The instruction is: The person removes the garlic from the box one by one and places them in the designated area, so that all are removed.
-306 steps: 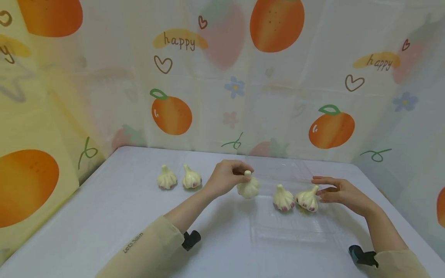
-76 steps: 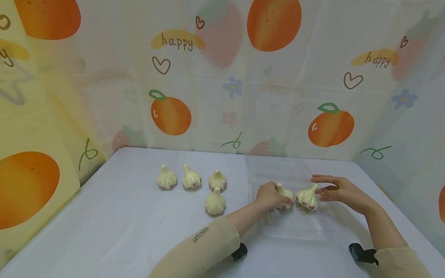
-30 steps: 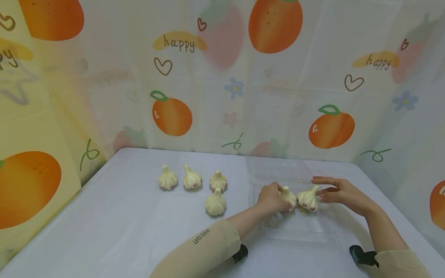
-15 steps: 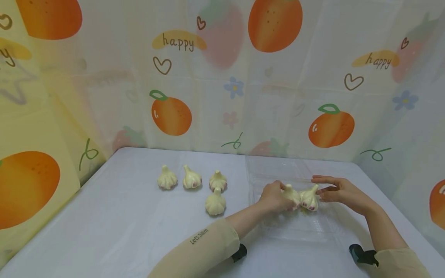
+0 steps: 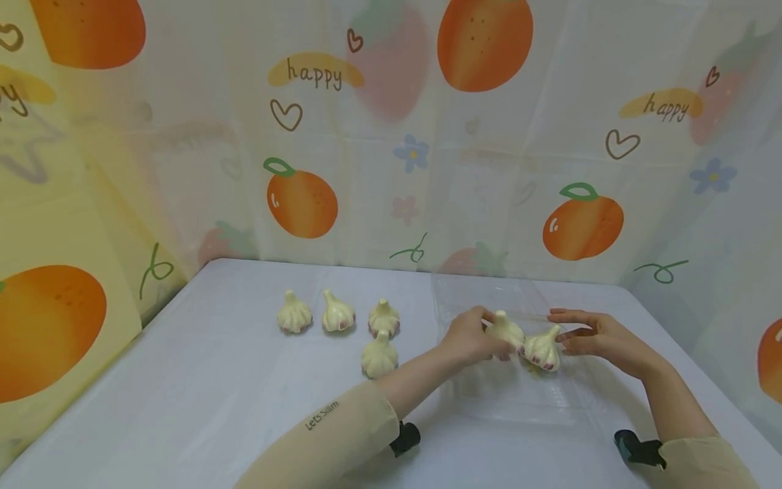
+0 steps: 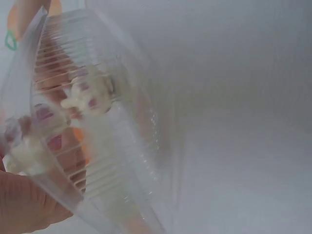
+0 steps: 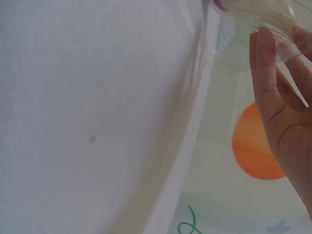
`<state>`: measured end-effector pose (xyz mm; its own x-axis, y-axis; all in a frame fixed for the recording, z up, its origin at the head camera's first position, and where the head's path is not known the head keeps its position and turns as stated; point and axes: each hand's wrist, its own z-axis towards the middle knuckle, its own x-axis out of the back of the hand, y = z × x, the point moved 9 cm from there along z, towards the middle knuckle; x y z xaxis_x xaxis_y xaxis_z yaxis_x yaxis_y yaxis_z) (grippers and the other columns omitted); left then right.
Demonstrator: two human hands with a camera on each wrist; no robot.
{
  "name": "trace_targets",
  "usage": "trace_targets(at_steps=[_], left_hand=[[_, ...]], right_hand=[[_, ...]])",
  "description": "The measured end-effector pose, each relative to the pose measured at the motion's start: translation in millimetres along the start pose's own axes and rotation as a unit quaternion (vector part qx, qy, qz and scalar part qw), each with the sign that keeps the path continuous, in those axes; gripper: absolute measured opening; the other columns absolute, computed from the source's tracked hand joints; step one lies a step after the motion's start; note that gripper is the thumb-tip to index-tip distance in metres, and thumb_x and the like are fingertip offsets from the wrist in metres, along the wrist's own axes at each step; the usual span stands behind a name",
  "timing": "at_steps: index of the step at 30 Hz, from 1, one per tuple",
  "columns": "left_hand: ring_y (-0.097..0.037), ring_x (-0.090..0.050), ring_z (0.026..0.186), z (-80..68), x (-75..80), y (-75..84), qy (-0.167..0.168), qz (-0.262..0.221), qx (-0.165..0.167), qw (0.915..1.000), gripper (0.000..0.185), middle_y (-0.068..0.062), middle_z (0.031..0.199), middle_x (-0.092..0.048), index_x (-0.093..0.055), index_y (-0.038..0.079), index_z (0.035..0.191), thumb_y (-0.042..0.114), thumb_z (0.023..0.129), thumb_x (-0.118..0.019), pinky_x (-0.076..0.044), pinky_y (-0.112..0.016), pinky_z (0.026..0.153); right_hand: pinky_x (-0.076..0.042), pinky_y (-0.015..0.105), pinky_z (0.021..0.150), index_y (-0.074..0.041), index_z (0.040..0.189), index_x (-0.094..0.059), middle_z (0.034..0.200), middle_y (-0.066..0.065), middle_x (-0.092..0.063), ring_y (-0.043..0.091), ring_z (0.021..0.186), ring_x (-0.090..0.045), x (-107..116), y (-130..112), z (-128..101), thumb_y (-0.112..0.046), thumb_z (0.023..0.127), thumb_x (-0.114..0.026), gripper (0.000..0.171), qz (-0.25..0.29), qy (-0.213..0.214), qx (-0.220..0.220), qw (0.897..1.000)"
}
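In the head view my left hand (image 5: 472, 338) grips a pale garlic bulb (image 5: 506, 331) by its side, stem up, within the clear plastic box (image 5: 507, 407). To its right a second bulb (image 5: 542, 350) with purple-tinged base leans in the box, overlapping the held one. My right hand (image 5: 605, 345) has its fingers extended at the box's right wall; the right wrist view shows those fingertips (image 7: 265, 39) against the clear plastic. Through the ribbed wall in the left wrist view, the held bulb (image 6: 31, 156) and the other bulb (image 6: 95, 92) both show.
Several garlic bulbs stand on the white table (image 5: 214, 387) left of the box: a back row with a left bulb (image 5: 294, 314), a middle bulb (image 5: 338, 314) and a right bulb (image 5: 383, 318), plus a front bulb (image 5: 379, 356). The box's lid (image 5: 482, 292) lies folded back behind it.
The bulb held ten seconds ago now stands on the table. My left hand has since gripped another bulb in the box, shifted it right, then raised it slightly leftward. My right hand stays put.
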<state>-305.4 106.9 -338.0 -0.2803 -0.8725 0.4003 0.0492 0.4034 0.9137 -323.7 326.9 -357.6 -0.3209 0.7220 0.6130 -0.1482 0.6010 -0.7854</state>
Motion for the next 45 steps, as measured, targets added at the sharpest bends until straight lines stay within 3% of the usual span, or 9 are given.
trace_targets(at_steps=[12,19,30,36,40,45], left_hand=[[-0.014,-0.062,0.076,-14.8,28.4,7.7,-0.035,-0.065,-0.021,0.9971,0.051,-0.007,0.108,-0.058,-0.054,0.009,0.114,0.019,0.071,-0.079,-0.057,-0.026,0.069],[-0.016,-0.065,0.08,-23.5,57.7,7.1,-0.037,-0.074,-0.028,0.9962,0.051,-0.01,0.115,-0.055,-0.053,0.008,0.117,0.019,0.074,-0.077,-0.057,-0.025,0.071],[-0.016,-0.067,0.081,-33.6,112.1,-9.4,-0.023,-0.078,-0.022,0.9964,0.055,-0.011,0.121,-0.054,-0.052,0.01,0.122,0.023,0.075,-0.077,-0.057,-0.029,0.079],[-0.017,-0.069,0.079,-38.7,141.4,-20.4,-0.002,-0.064,-0.003,0.998,0.058,-0.01,0.125,-0.053,-0.05,0.011,0.126,0.023,0.075,-0.077,-0.057,-0.033,0.08],[-0.017,-0.069,0.081,-42.6,155.6,-25.3,0.001,-0.06,0.004,0.9982,0.058,-0.009,0.127,-0.052,-0.051,0.013,0.126,0.023,0.075,-0.076,-0.056,-0.034,0.084],[-0.021,-0.069,0.088,-46.2,167.8,-31.7,0.007,-0.038,0.007,0.9992,0.056,-0.007,0.128,-0.052,-0.053,0.017,0.124,0.027,0.074,-0.077,-0.055,-0.029,0.079]], right_hand=[[-0.053,0.022,0.082,-0.01,0.134,-0.048,0.152,0.018,-0.027,0.006,0.105,-0.06,-2,0,1,-0.026,0.087,-0.06,0.051,-0.019,-0.002,-0.013,1.0],[-0.053,0.022,0.082,-0.008,0.135,-0.047,0.152,0.02,-0.025,-0.001,0.102,-0.059,-1,1,1,-0.025,0.088,-0.06,0.052,-0.009,-0.004,-0.009,1.0],[-0.054,0.022,0.081,-0.007,0.135,-0.047,0.152,0.018,-0.025,-0.003,0.102,-0.059,-1,2,1,-0.023,0.087,-0.06,0.052,-0.003,-0.006,-0.003,1.0],[-0.054,0.023,0.082,-0.006,0.135,-0.047,0.152,0.018,-0.026,-0.003,0.102,-0.06,-1,3,0,-0.021,0.088,-0.06,0.052,0.001,-0.007,0.0,1.0],[-0.054,0.022,0.082,-0.007,0.135,-0.047,0.152,0.019,-0.026,-0.003,0.102,-0.059,-1,3,0,-0.022,0.087,-0.06,0.051,-0.004,-0.006,-0.002,1.0],[-0.053,0.022,0.082,-0.007,0.135,-0.048,0.152,0.019,-0.026,-0.002,0.102,-0.059,-1,2,0,-0.023,0.087,-0.06,0.052,-0.007,-0.005,-0.006,1.0]])
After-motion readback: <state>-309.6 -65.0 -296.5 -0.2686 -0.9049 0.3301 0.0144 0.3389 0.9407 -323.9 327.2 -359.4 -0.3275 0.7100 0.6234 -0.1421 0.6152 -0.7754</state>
